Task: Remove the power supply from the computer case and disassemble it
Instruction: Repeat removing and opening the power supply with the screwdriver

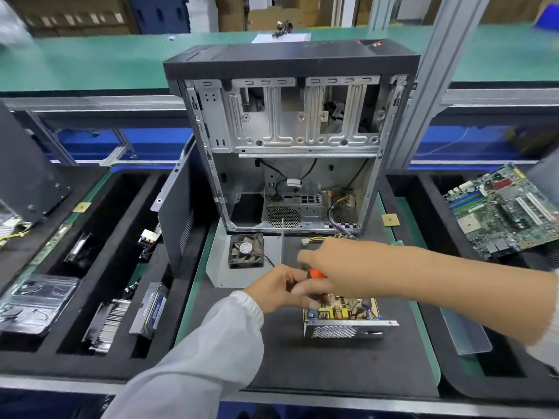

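Observation:
The open computer case (290, 140) stands upright at the back of the black mat, emptied of its power supply. The power supply (344, 323) lies on the mat in front of it with its lid off and its circuit board exposed. Its metal cover (216, 261) with the fan (245, 251) lies to the left of it. Just above the power supply, my right hand (329, 264) grips an orange-handled screwdriver (317, 273). My left hand (276, 287) pinches the same tool's dark front end. The tip is hidden behind my fingers.
A foam tray on the left holds a heat sink (106, 322), a hard drive (151, 309) and other parts. The case's side panel (178, 213) leans beside it. A motherboard (508, 213) lies at the right, a CPU chip (389, 220) near it. An aluminium post (423, 86) rises behind.

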A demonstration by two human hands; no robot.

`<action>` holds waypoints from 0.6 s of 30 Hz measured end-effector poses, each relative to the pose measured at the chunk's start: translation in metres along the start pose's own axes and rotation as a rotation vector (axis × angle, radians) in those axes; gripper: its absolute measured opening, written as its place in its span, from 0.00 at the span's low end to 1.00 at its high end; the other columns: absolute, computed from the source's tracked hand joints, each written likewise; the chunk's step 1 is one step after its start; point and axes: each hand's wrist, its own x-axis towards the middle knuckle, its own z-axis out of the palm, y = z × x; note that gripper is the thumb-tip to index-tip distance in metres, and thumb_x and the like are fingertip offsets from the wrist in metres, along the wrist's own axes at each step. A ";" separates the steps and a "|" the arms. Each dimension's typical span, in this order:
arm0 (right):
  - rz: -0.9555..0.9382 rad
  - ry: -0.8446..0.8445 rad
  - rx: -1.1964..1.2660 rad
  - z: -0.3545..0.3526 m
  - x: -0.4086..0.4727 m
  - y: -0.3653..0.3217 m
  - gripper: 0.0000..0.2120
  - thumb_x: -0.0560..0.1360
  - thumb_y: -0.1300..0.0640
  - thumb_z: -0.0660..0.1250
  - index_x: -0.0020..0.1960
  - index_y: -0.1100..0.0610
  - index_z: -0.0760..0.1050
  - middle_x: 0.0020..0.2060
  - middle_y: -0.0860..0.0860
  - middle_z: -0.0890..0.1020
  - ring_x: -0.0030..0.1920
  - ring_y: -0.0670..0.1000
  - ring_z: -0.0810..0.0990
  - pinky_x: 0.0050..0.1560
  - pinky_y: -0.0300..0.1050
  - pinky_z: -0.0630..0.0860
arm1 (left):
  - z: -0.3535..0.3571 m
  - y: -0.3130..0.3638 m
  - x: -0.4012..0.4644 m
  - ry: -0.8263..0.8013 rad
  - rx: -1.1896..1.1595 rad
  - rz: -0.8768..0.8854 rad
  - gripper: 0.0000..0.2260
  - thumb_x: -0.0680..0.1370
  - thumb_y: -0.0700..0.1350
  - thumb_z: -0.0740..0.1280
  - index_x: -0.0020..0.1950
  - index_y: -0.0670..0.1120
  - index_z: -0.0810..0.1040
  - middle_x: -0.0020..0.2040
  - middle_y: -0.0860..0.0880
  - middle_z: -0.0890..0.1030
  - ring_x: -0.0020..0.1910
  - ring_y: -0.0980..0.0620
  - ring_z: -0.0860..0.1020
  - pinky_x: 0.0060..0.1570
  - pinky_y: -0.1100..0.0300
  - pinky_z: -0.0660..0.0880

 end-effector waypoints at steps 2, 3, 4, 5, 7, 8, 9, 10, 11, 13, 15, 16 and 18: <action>0.129 -0.039 -0.051 -0.001 0.009 -0.013 0.27 0.79 0.36 0.53 0.49 0.60 0.73 0.35 0.53 0.71 0.38 0.56 0.74 0.34 0.46 0.71 | -0.001 0.000 0.001 0.004 -0.007 -0.013 0.09 0.72 0.33 0.74 0.48 0.45 0.85 0.44 0.49 0.84 0.49 0.52 0.81 0.55 0.50 0.79; 0.172 -0.069 -0.061 0.000 0.013 -0.018 0.24 0.80 0.39 0.54 0.46 0.60 0.72 0.34 0.53 0.70 0.37 0.55 0.72 0.34 0.45 0.70 | -0.001 0.001 0.001 -0.005 -0.008 -0.007 0.11 0.72 0.33 0.74 0.47 0.48 0.86 0.44 0.51 0.85 0.50 0.53 0.82 0.54 0.54 0.79; 0.190 -0.091 -0.049 -0.001 0.017 -0.020 0.20 0.80 0.42 0.55 0.43 0.59 0.71 0.32 0.52 0.69 0.36 0.54 0.72 0.32 0.45 0.69 | -0.001 0.001 0.001 -0.018 -0.003 0.001 0.12 0.72 0.34 0.73 0.48 0.51 0.86 0.45 0.52 0.86 0.51 0.53 0.83 0.54 0.57 0.79; 0.191 -0.123 -0.029 -0.003 0.020 -0.021 0.19 0.81 0.45 0.56 0.41 0.59 0.70 0.31 0.51 0.70 0.35 0.53 0.72 0.31 0.44 0.68 | -0.001 0.002 0.001 -0.028 -0.003 0.009 0.13 0.73 0.34 0.73 0.49 0.51 0.85 0.48 0.51 0.86 0.53 0.51 0.83 0.56 0.57 0.78; 0.168 -0.197 -0.007 -0.008 0.023 -0.020 0.19 0.81 0.48 0.57 0.37 0.59 0.70 0.27 0.50 0.72 0.30 0.50 0.72 0.31 0.44 0.68 | -0.002 0.001 0.000 -0.043 -0.022 0.019 0.13 0.74 0.33 0.72 0.52 0.49 0.84 0.50 0.49 0.85 0.54 0.50 0.82 0.57 0.56 0.77; 0.150 -0.223 -0.015 -0.010 0.023 -0.020 0.19 0.81 0.49 0.57 0.37 0.59 0.72 0.27 0.50 0.73 0.29 0.48 0.71 0.32 0.44 0.69 | -0.003 0.001 0.000 -0.052 -0.038 0.017 0.14 0.74 0.32 0.72 0.53 0.49 0.83 0.50 0.50 0.85 0.54 0.51 0.82 0.57 0.58 0.77; 0.129 -0.242 -0.047 -0.011 0.023 -0.020 0.17 0.81 0.50 0.57 0.39 0.59 0.74 0.28 0.50 0.74 0.29 0.48 0.70 0.32 0.44 0.68 | -0.004 0.001 -0.001 -0.053 -0.047 0.009 0.15 0.74 0.32 0.71 0.53 0.50 0.83 0.50 0.52 0.85 0.54 0.53 0.81 0.56 0.60 0.77; 0.108 -0.258 -0.102 -0.011 0.023 -0.022 0.16 0.81 0.51 0.57 0.44 0.60 0.77 0.30 0.50 0.75 0.29 0.47 0.70 0.32 0.43 0.67 | -0.004 0.002 -0.001 -0.044 -0.048 -0.002 0.16 0.74 0.31 0.71 0.52 0.52 0.84 0.49 0.54 0.85 0.52 0.55 0.81 0.54 0.62 0.77; 0.086 -0.267 -0.173 -0.012 0.021 -0.024 0.15 0.81 0.52 0.57 0.49 0.60 0.78 0.33 0.50 0.75 0.31 0.48 0.71 0.32 0.43 0.66 | -0.005 0.004 -0.002 -0.041 -0.045 -0.009 0.18 0.74 0.31 0.71 0.49 0.55 0.84 0.46 0.56 0.84 0.50 0.58 0.81 0.53 0.64 0.76; 0.030 -0.253 -0.332 -0.010 0.016 -0.027 0.12 0.80 0.54 0.60 0.59 0.59 0.74 0.43 0.53 0.77 0.39 0.53 0.77 0.35 0.45 0.68 | -0.006 0.006 -0.002 -0.055 -0.018 -0.014 0.18 0.73 0.30 0.72 0.44 0.55 0.83 0.41 0.59 0.84 0.44 0.63 0.80 0.49 0.69 0.75; -0.064 -0.219 -0.421 -0.003 0.011 -0.030 0.14 0.79 0.57 0.62 0.64 0.56 0.70 0.56 0.56 0.73 0.52 0.58 0.76 0.38 0.47 0.67 | -0.005 0.006 -0.002 -0.086 0.018 -0.015 0.13 0.72 0.29 0.72 0.44 0.48 0.81 0.38 0.61 0.83 0.40 0.65 0.79 0.45 0.71 0.74; -0.117 -0.201 -0.442 -0.001 0.009 -0.031 0.15 0.78 0.59 0.62 0.64 0.55 0.69 0.59 0.57 0.71 0.56 0.58 0.74 0.37 0.47 0.65 | -0.004 0.006 -0.002 -0.094 0.028 -0.006 0.13 0.72 0.29 0.72 0.44 0.47 0.81 0.37 0.61 0.82 0.39 0.65 0.78 0.44 0.71 0.74; -0.205 -0.157 -0.466 0.003 0.007 -0.029 0.15 0.77 0.60 0.63 0.63 0.53 0.69 0.61 0.55 0.69 0.57 0.57 0.70 0.32 0.45 0.59 | -0.002 0.007 -0.001 -0.109 0.028 0.016 0.16 0.71 0.31 0.72 0.43 0.54 0.83 0.37 0.62 0.82 0.40 0.66 0.79 0.44 0.70 0.75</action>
